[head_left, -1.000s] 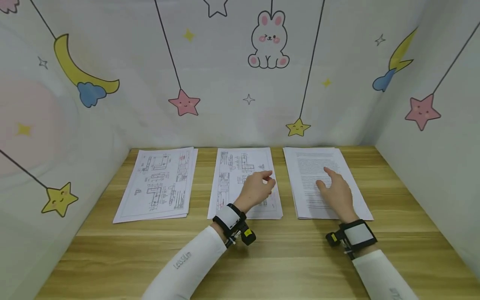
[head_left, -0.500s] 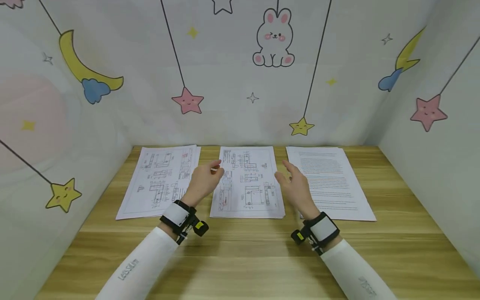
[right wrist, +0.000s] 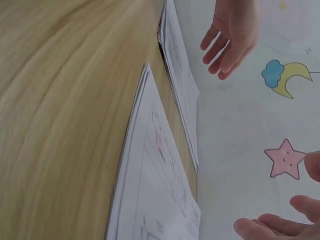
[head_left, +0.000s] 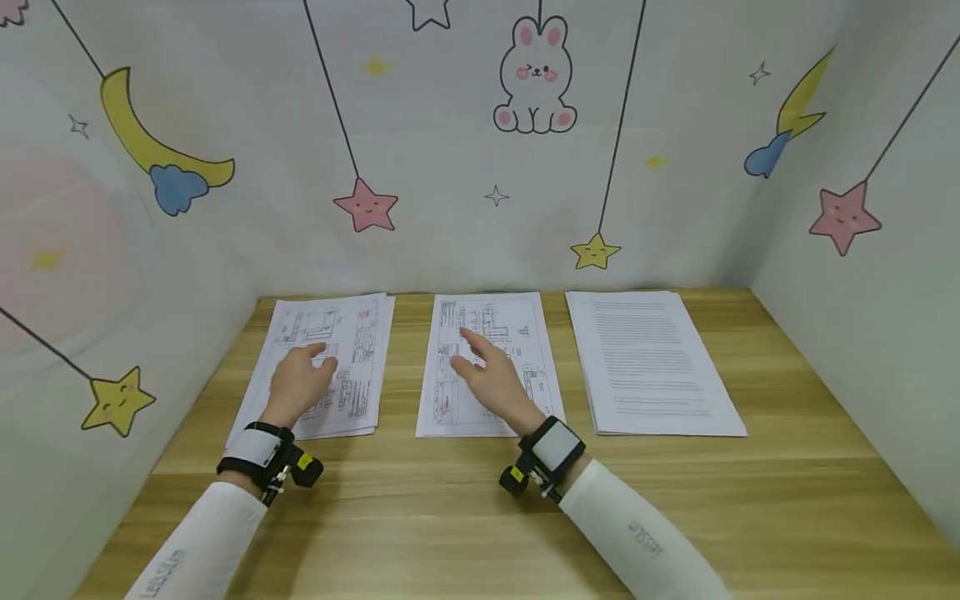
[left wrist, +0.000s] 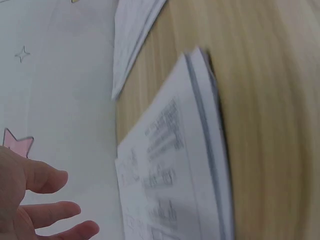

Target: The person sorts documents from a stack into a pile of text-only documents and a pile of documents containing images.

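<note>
Three stacks of printed paper lie in a row on the table. My left hand (head_left: 297, 383) hovers over the left stack (head_left: 363, 346), which carries technical drawings; its fingers are loosely bent and hold nothing. Above the middle stack (head_left: 438, 400), also of drawings, hangs my right hand (head_left: 495, 379), fingers extended, thumb apart. The right stack (head_left: 652, 367), printed with lines of text, has no hand over it. In the left wrist view, a gap shows between the left hand (left wrist: 37, 200) and the paper (left wrist: 170, 150). The right wrist view shows both hands raised off the sheets (right wrist: 155, 175).
The wooden table (head_left: 420, 517) extends in front of the stacks. A white cloth backdrop (head_left: 450, 150) with cartoon stars, a moon and a rabbit rises behind and along both sides. Each wrist wears a strapped camera (head_left: 303, 468).
Both hands have swept left: the left from the middle stack to the left one, the right from the right stack to the middle one. The stacks look unmoved on the table.
</note>
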`<state>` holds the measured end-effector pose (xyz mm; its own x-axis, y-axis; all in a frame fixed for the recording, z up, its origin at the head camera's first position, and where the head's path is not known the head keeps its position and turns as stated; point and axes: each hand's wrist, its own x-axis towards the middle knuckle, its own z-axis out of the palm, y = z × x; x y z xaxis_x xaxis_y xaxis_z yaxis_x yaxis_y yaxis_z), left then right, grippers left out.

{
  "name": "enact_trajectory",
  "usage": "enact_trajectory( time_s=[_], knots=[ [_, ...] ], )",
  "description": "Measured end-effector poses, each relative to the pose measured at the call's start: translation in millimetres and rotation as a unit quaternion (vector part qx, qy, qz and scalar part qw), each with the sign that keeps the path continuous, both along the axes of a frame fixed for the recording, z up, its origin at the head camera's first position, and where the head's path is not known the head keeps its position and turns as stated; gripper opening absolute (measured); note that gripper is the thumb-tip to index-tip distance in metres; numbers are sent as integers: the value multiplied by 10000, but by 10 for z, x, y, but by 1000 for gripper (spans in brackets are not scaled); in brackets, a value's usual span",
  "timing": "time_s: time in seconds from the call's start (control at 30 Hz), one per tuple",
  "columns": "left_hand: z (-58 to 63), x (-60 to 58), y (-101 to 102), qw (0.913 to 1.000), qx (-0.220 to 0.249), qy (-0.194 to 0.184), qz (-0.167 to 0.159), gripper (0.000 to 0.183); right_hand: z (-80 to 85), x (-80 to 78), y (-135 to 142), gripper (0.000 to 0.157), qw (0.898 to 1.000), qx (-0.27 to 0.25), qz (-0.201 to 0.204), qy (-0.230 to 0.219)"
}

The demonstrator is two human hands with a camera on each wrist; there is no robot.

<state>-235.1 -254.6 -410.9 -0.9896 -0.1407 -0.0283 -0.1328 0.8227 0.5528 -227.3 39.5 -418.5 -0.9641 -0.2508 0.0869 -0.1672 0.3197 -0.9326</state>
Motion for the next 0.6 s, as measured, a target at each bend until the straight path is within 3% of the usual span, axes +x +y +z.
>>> enact_trajectory(
  time_s=[0.3,0.43,0.6],
  knots=[
    [-183,73,-589,9956,-342,-772,417,61,-101,9,-551,63,9924,-422,671,-943],
    [-326,77,-753,9943,-399,-831,533,65,-171,20,-714,64,9864,-649,839,-1254],
    [-440,58,-826,9914,-439,-967,766,71,-248,23,-859,65,9806,-809,734,-1629]
  ],
)
